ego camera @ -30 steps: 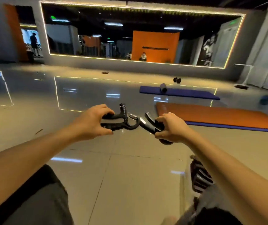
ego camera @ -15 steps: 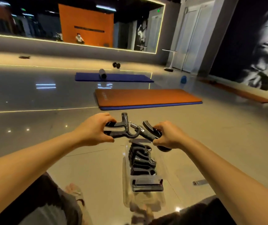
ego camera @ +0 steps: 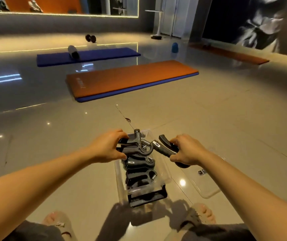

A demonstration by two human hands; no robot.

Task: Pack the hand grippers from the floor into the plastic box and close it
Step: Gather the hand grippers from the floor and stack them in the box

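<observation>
You've lowered two hand grippers (ego camera: 135,148) over the plastic box (ego camera: 166,173), your left hand (ego camera: 108,150) and right hand (ego camera: 186,151) each with fingers (ego camera: 117,133) curled round one. Several lie packed already; these and the lid (ego camera: 207,190), on the floor (ego camera: 226,129) beside, remain.

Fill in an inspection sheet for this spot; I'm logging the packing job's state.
Surface: glossy tiled floor, reflecting lights.
Job's things: clear plastic box open, stacked grippers inside; clear lid on the floor to its right.
Clutter: small dark item on the floor by the lid, unidentifiable.
Hands: left hand grips one hand gripper, right hand grips a second gripper, both above the box.
Cables: nothing seen.
Surroundings: orange mat, blue mat with a roller, dumbbell, mirror wall.
</observation>
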